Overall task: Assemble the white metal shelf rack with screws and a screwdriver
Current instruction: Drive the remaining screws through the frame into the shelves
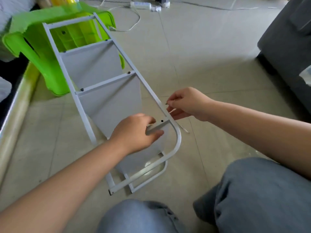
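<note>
Gripping the rack (104, 91) crossbar, left hand (134, 132); right hand (186, 103) fingers pinching a screw (166, 103).

Matt white metal rack (94, 84); glossy green plastic stool (42, 64) (smooth tiles).

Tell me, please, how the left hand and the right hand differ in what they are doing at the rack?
The left hand grips a shelf's edge inside the white rack; the right hand sits outside the side rail, pinching a small dark screw. The left holds no screw. Both work near the rail's curved corner.
</note>
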Demonstrator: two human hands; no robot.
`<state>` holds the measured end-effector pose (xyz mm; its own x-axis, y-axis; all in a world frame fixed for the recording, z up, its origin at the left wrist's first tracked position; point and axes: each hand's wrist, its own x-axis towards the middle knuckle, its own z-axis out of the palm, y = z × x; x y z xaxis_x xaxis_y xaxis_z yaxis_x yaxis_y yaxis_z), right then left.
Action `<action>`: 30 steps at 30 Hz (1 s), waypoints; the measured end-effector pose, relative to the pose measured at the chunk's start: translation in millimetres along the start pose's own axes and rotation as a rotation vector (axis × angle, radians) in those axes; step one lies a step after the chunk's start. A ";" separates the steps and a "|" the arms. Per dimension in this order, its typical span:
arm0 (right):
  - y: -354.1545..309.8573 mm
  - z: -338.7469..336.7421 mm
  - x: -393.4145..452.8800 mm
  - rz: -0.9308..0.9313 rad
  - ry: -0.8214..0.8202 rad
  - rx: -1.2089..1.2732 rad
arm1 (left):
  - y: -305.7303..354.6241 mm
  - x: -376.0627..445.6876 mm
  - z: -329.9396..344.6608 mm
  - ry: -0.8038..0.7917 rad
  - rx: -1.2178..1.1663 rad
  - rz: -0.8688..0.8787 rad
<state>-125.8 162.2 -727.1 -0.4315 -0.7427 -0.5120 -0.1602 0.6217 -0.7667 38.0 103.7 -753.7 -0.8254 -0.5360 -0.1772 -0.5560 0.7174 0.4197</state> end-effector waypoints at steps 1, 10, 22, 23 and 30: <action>2.5 0.4 -0.7 -0.015 -0.003 0.013 | 0.7 -4.6 1.0 0.005 0.061 0.012; 19.5 12.7 -8.1 -0.107 0.115 0.227 | -3.5 -11.8 13.6 0.214 -0.035 -0.077; 28.7 10.5 -12.3 -0.251 0.140 0.017 | -1.1 -19.6 28.1 0.375 0.131 0.061; 28.9 10.2 -13.0 -0.263 0.131 0.001 | -2.9 -20.6 30.8 0.413 0.172 0.107; 31.3 13.3 -16.7 -0.410 0.203 -0.250 | -17.7 -16.1 36.8 0.429 0.331 0.256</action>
<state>-111.9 190.8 -747.6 -0.4487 -0.8896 -0.0846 -0.5487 0.3490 -0.7597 57.5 116.0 -791.1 -0.8625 -0.4098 0.2969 -0.4021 0.9112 0.0897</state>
